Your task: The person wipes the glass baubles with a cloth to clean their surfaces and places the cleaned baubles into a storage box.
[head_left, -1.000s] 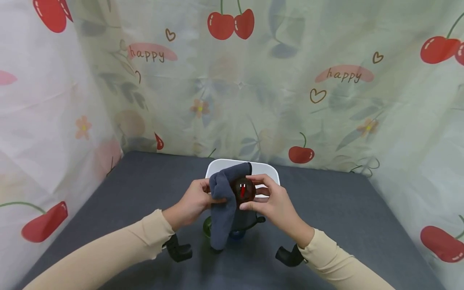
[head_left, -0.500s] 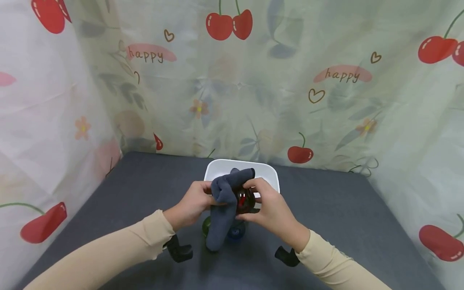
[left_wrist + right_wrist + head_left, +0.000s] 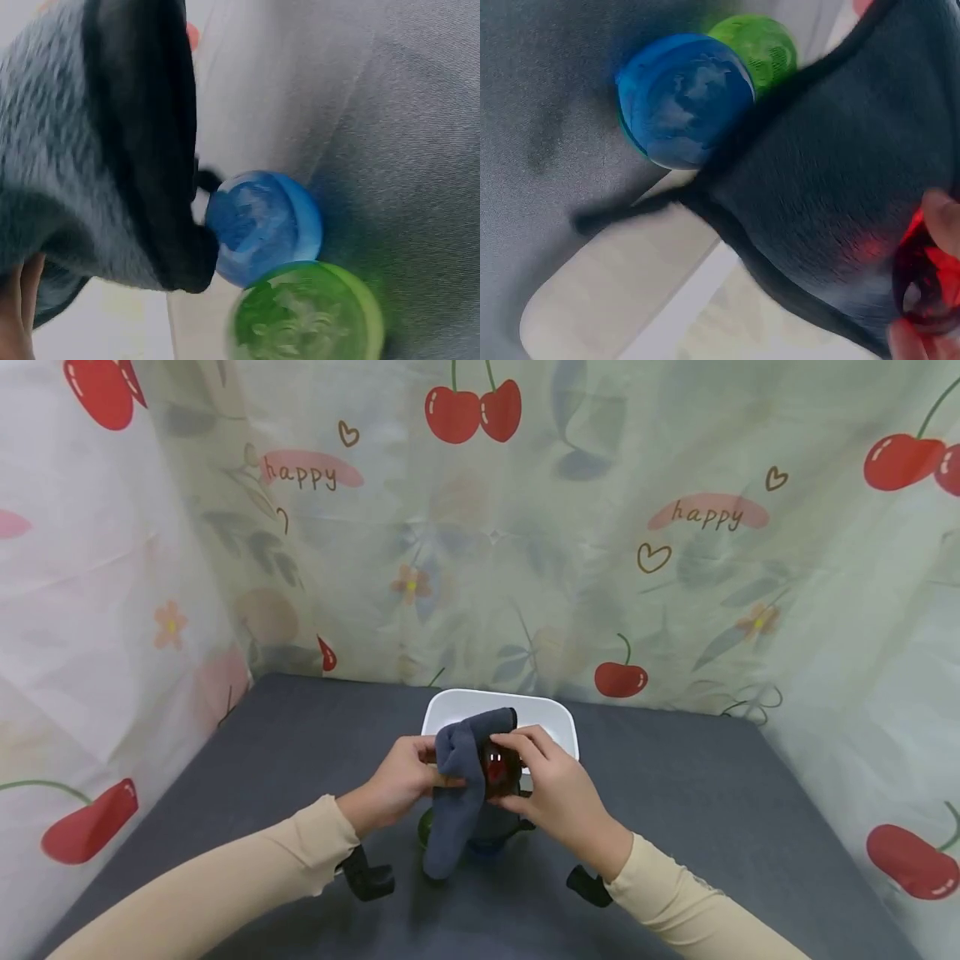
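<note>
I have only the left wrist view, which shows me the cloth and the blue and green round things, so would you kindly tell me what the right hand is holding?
Observer: The right hand is holding a round red thing.
Operator: Thank you; where does it sit relative to the cloth?
Observer: In the head view, it appears just to the right of the grey cloth.
Operator: And what shows beyond the cloth there?
Observer: A white container, whose far rim has rounded corners.
</note>
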`<action>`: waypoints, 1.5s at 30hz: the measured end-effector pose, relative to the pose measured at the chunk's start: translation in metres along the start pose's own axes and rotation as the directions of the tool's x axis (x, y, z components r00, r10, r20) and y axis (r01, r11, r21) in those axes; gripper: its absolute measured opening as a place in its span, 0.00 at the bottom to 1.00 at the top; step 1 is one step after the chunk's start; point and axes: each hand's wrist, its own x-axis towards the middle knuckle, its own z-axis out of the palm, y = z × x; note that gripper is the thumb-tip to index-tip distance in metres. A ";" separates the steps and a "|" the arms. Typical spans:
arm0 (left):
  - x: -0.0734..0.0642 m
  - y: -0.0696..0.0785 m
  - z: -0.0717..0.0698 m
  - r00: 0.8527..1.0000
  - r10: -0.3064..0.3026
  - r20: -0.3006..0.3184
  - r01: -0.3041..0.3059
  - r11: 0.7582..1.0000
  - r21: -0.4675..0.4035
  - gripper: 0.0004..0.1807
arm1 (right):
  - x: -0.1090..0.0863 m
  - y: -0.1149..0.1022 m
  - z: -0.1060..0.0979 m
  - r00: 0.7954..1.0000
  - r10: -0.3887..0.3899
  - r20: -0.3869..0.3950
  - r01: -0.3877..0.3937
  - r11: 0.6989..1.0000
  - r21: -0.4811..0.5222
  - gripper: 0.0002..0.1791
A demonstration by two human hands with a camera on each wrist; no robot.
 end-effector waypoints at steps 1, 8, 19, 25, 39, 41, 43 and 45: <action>0.000 0.000 0.000 1.000 0.008 -0.025 -0.008 1.000 0.004 0.12 | 0.000 0.000 0.000 1.000 -0.002 0.004 0.003 1.000 -0.015 0.42; -0.002 0.003 0.001 0.997 -0.031 0.065 0.034 0.999 -0.038 0.12 | -0.002 0.003 0.003 0.993 0.116 0.011 -0.112 0.920 0.376 0.39; 0.001 0.003 0.004 0.997 -0.019 -0.075 0.019 1.000 0.003 0.17 | 0.001 0.003 -0.002 0.977 0.206 0.058 -0.213 0.902 0.377 0.40; 0.002 0.008 0.010 1.000 -0.015 -0.003 0.015 1.000 0.008 0.17 | 0.002 0.003 -0.005 0.906 0.378 0.191 -0.412 0.681 0.605 0.36; 0.000 0.006 0.012 1.000 -0.002 0.001 0.002 1.000 -0.020 0.18 | -0.006 0.009 -0.002 0.964 0.231 0.130 -0.264 0.842 0.470 0.40; -0.001 0.006 0.011 0.998 -0.019 0.061 0.022 0.998 -0.060 0.18 | -0.008 0.009 0.002 0.965 0.237 0.108 -0.257 0.790 0.557 0.40; -0.001 0.006 0.011 0.996 -0.018 0.087 0.025 0.997 -0.072 0.18 | -0.008 0.008 0.004 0.971 0.225 0.076 -0.228 0.792 0.566 0.41; -0.002 0.006 0.011 0.997 -0.013 0.070 0.017 0.998 -0.059 0.17 | -0.008 0.007 0.005 0.975 0.217 0.045 -0.208 0.825 0.526 0.41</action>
